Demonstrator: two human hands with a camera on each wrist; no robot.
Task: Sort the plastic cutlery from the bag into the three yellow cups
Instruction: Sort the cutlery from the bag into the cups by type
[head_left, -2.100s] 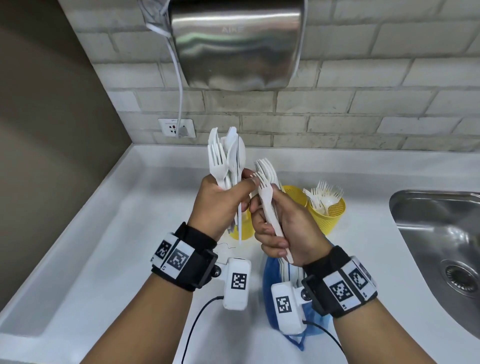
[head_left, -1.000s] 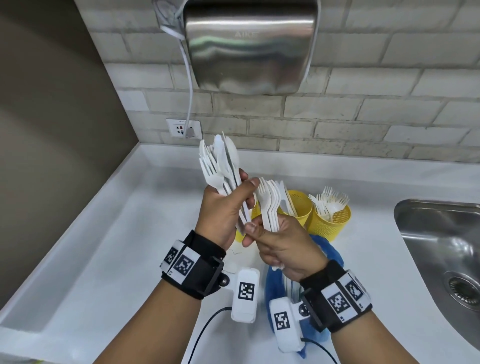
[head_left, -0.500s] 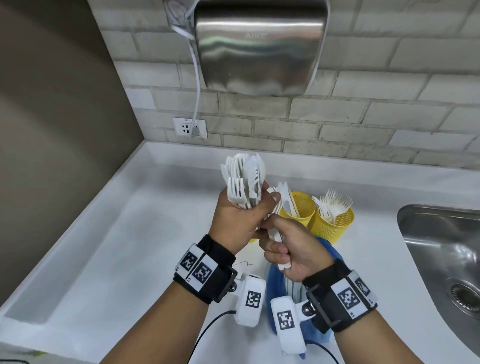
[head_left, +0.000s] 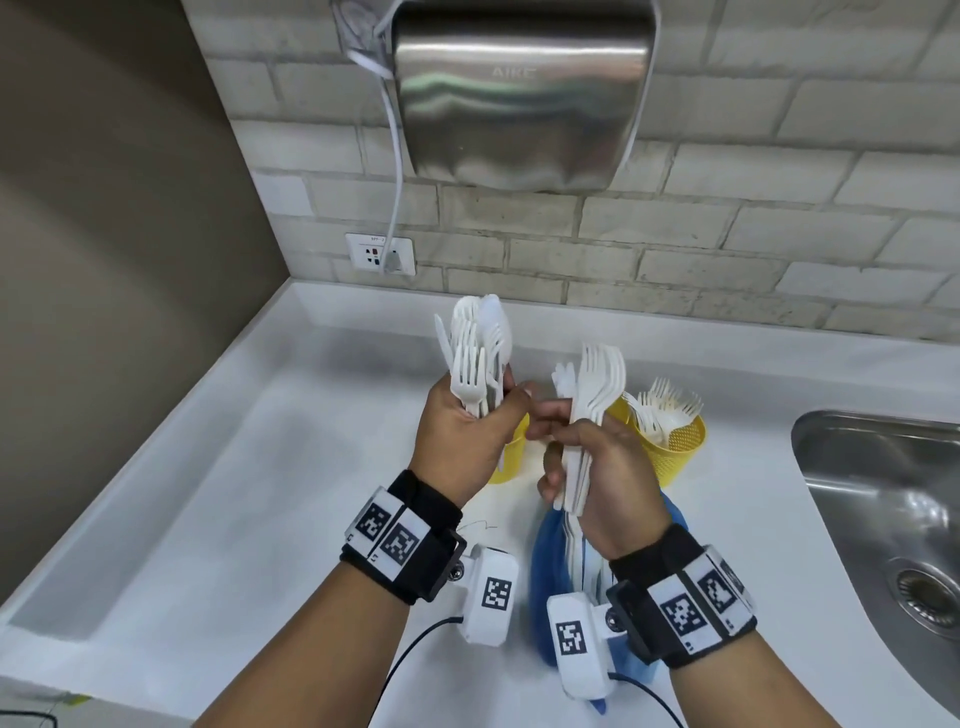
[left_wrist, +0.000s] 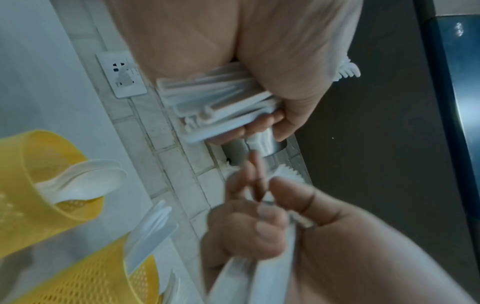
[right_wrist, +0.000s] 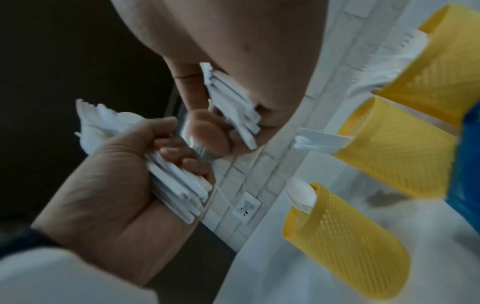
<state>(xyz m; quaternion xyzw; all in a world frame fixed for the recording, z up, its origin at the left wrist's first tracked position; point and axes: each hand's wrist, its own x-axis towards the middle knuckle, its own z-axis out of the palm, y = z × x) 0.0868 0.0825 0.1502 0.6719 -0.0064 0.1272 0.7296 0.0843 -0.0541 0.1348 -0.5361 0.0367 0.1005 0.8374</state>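
Note:
My left hand (head_left: 467, 431) grips a mixed bundle of white plastic cutlery (head_left: 478, 353), forks and spoons pointing up. Just to its right, my right hand (head_left: 592, 457) grips a bundle of white forks (head_left: 597, 384), its fingertips close to the left thumb. Three yellow mesh cups stand behind the hands. The left cup (head_left: 511, 452) holds spoons (right_wrist: 301, 195), the middle cup (right_wrist: 394, 152) knives, and the right cup (head_left: 675, 447) forks. The blue bag (head_left: 550, 571) lies on the white counter (head_left: 260, 519) beneath my right wrist, with cutlery handles showing in it.
A steel sink (head_left: 883, 493) is set into the counter at the right. A steel hand dryer (head_left: 519, 93) hangs on the brick wall above the cups, its cable running to a socket (head_left: 382, 254). A brown wall closes the left side.
The hands have drawn slightly apart. The left hand's bundle has dropped lower, and the fork bundle now stands higher and more upright in the right hand.

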